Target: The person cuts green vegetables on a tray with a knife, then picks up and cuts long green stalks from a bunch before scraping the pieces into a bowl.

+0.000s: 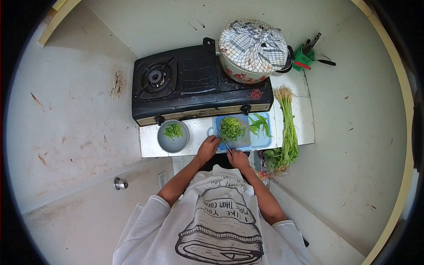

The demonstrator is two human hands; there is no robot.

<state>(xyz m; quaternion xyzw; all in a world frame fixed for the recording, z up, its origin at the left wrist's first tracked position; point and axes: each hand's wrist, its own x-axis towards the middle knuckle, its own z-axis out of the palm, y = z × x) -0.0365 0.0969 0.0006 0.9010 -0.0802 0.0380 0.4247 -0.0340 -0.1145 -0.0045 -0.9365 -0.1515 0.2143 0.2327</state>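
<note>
My right hand (239,159) is wrapped around the handle of a knife (225,142), whose thin blade points up and left over the blue cutting board (265,142). At the board's lower left edge my left hand (208,149) has its fingers bent together near the blade; whatever they hold is too small to make out. A heap of chopped greens (232,128) lies on the board, with uncut green leaves (259,125) to its right. Left of my left hand stands a grey bowl (180,148) with more chopped greens (173,130) in it.
Behind the board is a black two-burner stove (194,88), carrying a large pot (243,76) topped with a checked cloth (254,46). A bundle of rooted leafy greens (288,123) lies along the white tiled counter (304,106). A green basket (304,56) holds utensils in the corner.
</note>
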